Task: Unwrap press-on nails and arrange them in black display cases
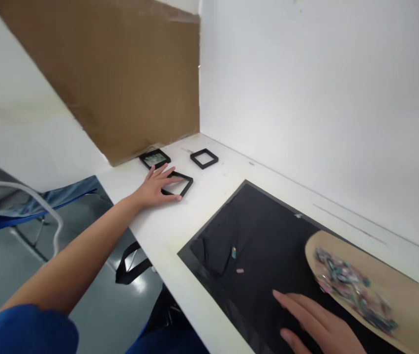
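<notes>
My left hand point(155, 187) reaches far out to the left and rests flat, fingers spread, on a small black square frame point(184, 183) lying on the white table point(209, 201). Two more black frames lie just beyond: one with a greenish insert point(154, 158) and an empty one point(204, 158). My right hand point(316, 324) lies flat on the black mat point(264, 236) near the front edge, fingers apart, holding nothing. Beside it a tan cardboard sheet point(397, 290) carries a pile of several small colourful parts point(353, 290).
A large brown cardboard panel point(121, 73) leans against the left wall; a white wall rises close behind the table. Two tiny pieces point(233, 252) lie on the mat. A blue chair point(28, 206) and a black strap point(132, 263) are beside the table over a grey floor.
</notes>
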{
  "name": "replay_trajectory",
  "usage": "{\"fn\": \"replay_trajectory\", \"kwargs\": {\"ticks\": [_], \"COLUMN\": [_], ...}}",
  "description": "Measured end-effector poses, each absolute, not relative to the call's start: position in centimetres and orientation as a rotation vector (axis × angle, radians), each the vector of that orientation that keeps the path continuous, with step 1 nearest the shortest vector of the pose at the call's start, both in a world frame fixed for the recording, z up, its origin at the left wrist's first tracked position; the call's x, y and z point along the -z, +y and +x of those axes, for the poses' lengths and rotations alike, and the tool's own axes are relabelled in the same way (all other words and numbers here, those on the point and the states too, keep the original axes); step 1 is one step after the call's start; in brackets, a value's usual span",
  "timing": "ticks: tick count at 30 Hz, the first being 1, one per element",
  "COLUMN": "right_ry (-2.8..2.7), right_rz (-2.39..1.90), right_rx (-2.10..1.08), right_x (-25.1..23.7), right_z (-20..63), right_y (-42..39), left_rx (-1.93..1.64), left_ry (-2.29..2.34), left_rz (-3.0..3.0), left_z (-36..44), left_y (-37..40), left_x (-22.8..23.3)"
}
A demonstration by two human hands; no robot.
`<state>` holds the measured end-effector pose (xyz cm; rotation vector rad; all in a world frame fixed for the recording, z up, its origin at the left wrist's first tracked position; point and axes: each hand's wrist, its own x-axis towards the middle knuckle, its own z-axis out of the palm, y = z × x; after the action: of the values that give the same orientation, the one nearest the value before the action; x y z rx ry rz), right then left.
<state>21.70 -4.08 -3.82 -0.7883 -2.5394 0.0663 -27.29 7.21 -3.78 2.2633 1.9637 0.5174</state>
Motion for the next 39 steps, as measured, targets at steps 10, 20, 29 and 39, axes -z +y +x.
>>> {"fn": "replay_trajectory", "kwargs": {"ticks": [10,20,29,39], "right_ry": [-2.466,-1.948,-1.552,-1.603], "right_rz": [-0.969,-1.135,-1.108,-1.198], "right_rx": [-0.389,-0.602,-0.79,-0.87], "right_x": [3.0,-2.0,-0.4,5.1], "right_z": [21.1,22.0,22.4,19.3], "right_y": [-5.9,-7.8,-7.6,-7.1], "left_rx": [-0.721,-1.084,-0.719,-0.676], "left_ry": [1.462,0.874,0.497,0.33], "left_rz": [2.412,2.268,2.246,2.355], "left_z": [-17.7,-4.4,3.2,-0.9], "left_y": [3.9,0.2,-0.6,-0.2], "left_x": [3.7,-1.6,-1.1,4.6]}}
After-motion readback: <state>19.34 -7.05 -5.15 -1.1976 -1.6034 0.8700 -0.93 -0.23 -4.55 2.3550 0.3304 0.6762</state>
